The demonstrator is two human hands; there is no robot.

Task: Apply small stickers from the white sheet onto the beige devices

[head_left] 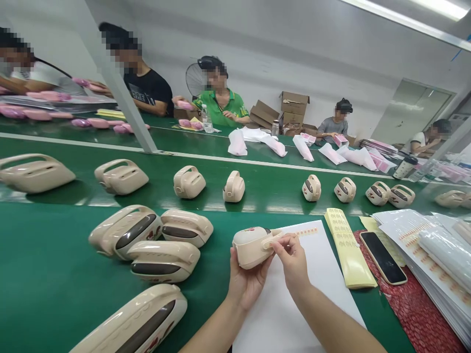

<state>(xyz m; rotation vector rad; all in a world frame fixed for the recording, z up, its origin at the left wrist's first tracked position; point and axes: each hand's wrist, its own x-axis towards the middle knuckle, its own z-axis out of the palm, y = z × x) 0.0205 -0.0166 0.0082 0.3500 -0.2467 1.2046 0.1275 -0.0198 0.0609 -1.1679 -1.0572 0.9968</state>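
Note:
A beige plastic appliance with a loop handle (pixel 252 252) rests in my left hand (pixel 247 282), which supports it from below with the fingers curled around its underside. My right hand (pixel 292 257) has thumb and forefinger pinched at the round end of its handle; whatever may be between the fingertips is too small to make out. Beneath both hands lies a white sheet (pixel 312 289) with a row of small orange stickers (pixel 308 231) along its top. To the left stand several like appliances (pixel 164 262) with dark windows and printed designs.
More beige appliances (pixel 121 176) line the green conveyor (pixel 272 189) ahead. On the right are a yellow sticker sheet (pixel 348 252), a phone (pixel 382 257), red bubble wrap (pixel 408 304) and stacked white sheets (pixel 427 264). Several co-workers (pixel 221 103) sit across the belt, near white-wrapped items (pixel 274 144).

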